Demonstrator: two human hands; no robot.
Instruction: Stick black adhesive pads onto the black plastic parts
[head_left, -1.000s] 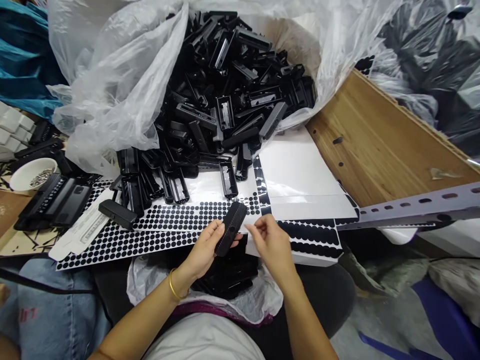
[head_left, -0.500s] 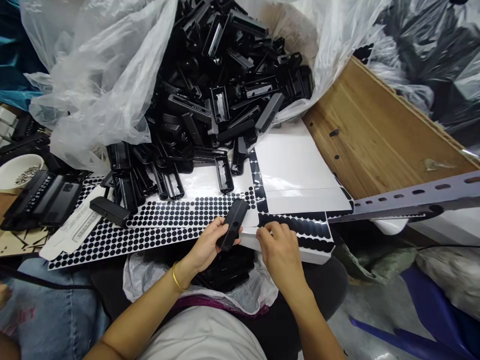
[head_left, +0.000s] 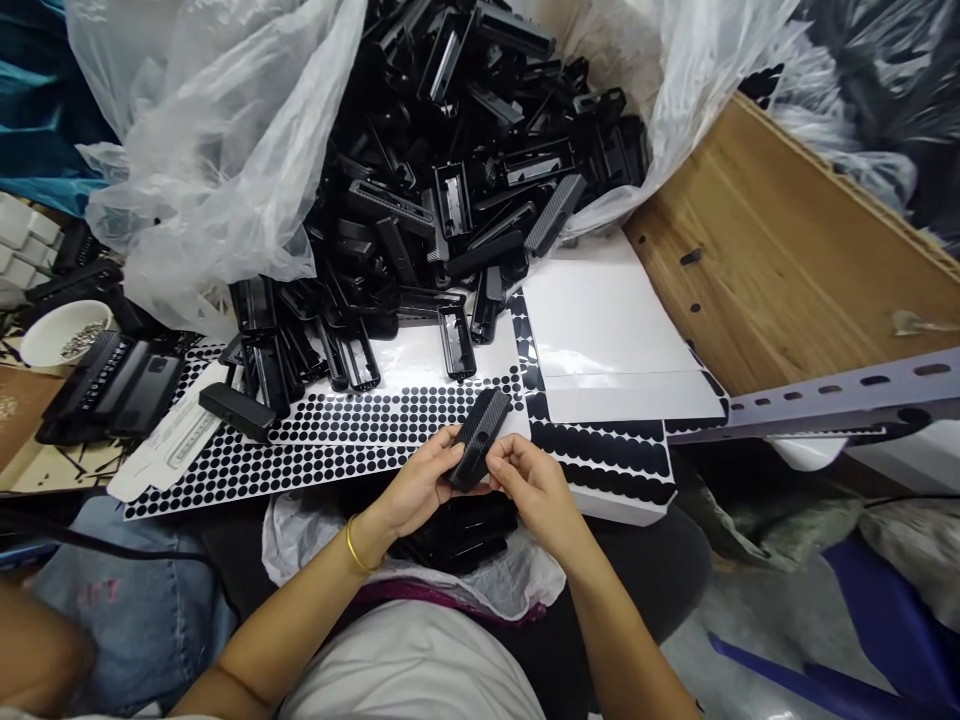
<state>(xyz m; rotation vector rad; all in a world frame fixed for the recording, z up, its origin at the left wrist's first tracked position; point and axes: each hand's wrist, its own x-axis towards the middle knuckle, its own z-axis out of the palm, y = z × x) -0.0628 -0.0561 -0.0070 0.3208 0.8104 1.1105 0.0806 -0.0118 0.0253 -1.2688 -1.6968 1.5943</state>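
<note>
My left hand grips a ribbed black plastic housing by its lower end, tilted up to the right over the front edge of the sticker sheets. My right hand is pinched against the housing's near side; anything small between its fingertips is too small to make out. Under both hands lie white sheets of round black stickers. Below them, on my lap, an open plastic bag holds more black parts.
A big pile of black housings spills from a clear plastic bag behind the sheets. A bare white sheet and wooden board lie right, with a perforated metal bar. Left stand a white bowl and a black tray.
My right hand went from the housing down to the sticker sheet, then came back up against the housing. The left hand kept holding the housing and lifted it slightly.
</note>
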